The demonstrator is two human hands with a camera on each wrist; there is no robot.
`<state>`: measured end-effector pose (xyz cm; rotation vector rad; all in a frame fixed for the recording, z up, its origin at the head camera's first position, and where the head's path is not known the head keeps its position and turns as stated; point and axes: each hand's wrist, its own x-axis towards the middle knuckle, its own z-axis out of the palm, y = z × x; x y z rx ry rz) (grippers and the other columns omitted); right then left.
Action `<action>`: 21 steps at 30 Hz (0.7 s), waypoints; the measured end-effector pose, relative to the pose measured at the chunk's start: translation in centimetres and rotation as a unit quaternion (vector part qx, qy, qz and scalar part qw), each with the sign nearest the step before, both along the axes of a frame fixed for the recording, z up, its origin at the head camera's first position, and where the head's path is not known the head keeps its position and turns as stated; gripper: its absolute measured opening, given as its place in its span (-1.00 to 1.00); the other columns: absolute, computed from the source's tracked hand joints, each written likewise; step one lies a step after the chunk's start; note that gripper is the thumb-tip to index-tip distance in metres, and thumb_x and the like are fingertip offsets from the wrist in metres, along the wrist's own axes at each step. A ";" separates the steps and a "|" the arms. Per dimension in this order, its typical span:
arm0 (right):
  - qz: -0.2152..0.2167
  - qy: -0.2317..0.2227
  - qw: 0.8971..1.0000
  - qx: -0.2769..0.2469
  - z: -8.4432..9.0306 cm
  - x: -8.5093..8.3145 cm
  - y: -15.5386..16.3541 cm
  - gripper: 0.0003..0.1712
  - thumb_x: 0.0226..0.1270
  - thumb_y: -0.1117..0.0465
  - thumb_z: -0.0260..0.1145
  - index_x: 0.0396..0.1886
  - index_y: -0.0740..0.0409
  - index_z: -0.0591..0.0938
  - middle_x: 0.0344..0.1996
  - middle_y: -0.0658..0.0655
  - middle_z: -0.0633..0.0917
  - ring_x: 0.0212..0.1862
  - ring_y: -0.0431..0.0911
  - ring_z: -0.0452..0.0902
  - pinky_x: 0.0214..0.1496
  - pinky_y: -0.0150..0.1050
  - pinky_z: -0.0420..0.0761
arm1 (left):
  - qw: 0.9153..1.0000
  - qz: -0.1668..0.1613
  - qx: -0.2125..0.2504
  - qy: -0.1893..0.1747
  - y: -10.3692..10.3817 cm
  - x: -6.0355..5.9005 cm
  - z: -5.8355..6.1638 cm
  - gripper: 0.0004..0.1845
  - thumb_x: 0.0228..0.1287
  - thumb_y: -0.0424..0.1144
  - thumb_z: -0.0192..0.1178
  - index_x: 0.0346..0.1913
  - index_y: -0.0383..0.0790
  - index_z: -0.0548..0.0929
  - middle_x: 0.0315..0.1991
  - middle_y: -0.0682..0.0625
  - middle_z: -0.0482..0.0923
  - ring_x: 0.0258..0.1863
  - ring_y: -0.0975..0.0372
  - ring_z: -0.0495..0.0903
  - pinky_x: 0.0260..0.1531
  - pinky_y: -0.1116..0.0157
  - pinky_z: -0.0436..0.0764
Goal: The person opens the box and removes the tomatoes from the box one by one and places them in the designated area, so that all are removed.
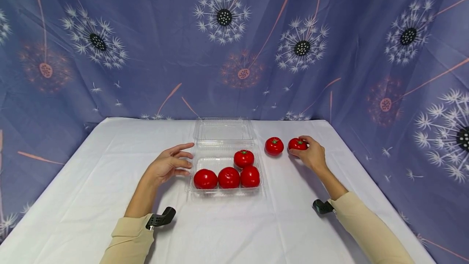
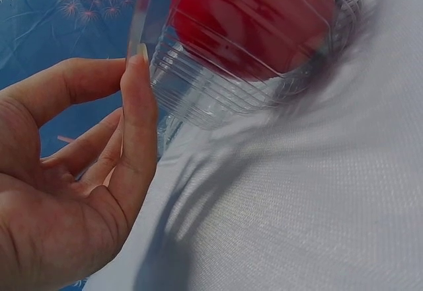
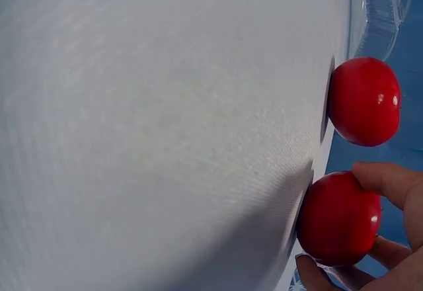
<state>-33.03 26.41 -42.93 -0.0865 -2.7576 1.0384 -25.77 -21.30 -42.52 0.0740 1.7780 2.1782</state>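
My right hand (image 1: 313, 156) grips a red tomato (image 1: 296, 144) with a green stem at the right of the table. Its thumb and fingers are around the sides, and the tomato sits at the cloth. A second tomato (image 1: 274, 146) stands alone just to the left. Several tomatoes lie in a clear plastic clamshell box (image 1: 227, 191): a row along the near side and one tomato (image 1: 244, 159) behind it at the right. Beside the box's left wall is my left hand (image 1: 169, 165), fingers loosely bent, with fingertips right at the rim in the left wrist view.
The box's lid (image 1: 224, 130) lies folded back, away from me. A white cloth (image 1: 234, 231) covers the table. Behind and at both sides hangs a blue curtain (image 1: 165, 52) with a dandelion print, meeting the table's far edge.
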 end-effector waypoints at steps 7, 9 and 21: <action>0.008 0.001 1.000 0.019 0.5 -0.1 0.0 -0.21 0.17 0.08 0.51 0.37 0.23 0.48 0.29 0.44 0.52 0.32 0.42 0.32 0.35 0.33 0.33 | 1.000 0.003 -0.005 -0.001 0.0 0.0 -0.1 -0.15 0.19 -0.60 0.22 0.56 -0.28 0.22 -0.05 -0.09 0.54 -0.37 0.23 0.67 -0.34 0.27 0.78; 0.012 0.008 1.000 0.025 0.9 -0.1 0.1 -0.20 0.16 0.09 0.52 0.38 0.23 0.48 0.27 0.47 0.53 0.31 0.41 0.35 0.36 0.33 0.30 | 1.000 0.003 -0.007 0.000 0.1 -0.1 -0.1 -0.15 0.18 -0.60 0.23 0.56 -0.28 0.22 -0.05 -0.09 0.54 -0.37 0.23 0.67 -0.34 0.27 0.78; 0.041 0.063 0.997 0.024 4.3 0.3 -2.5 -0.24 0.17 0.14 0.52 0.37 0.20 0.51 0.20 0.44 0.60 0.19 0.35 0.51 0.29 0.26 0.40 | 1.000 0.009 -0.012 0.000 0.1 -0.1 -0.1 -0.14 0.15 -0.60 0.25 0.54 -0.27 0.25 -0.07 -0.08 0.53 -0.39 0.23 0.66 -0.38 0.30 0.77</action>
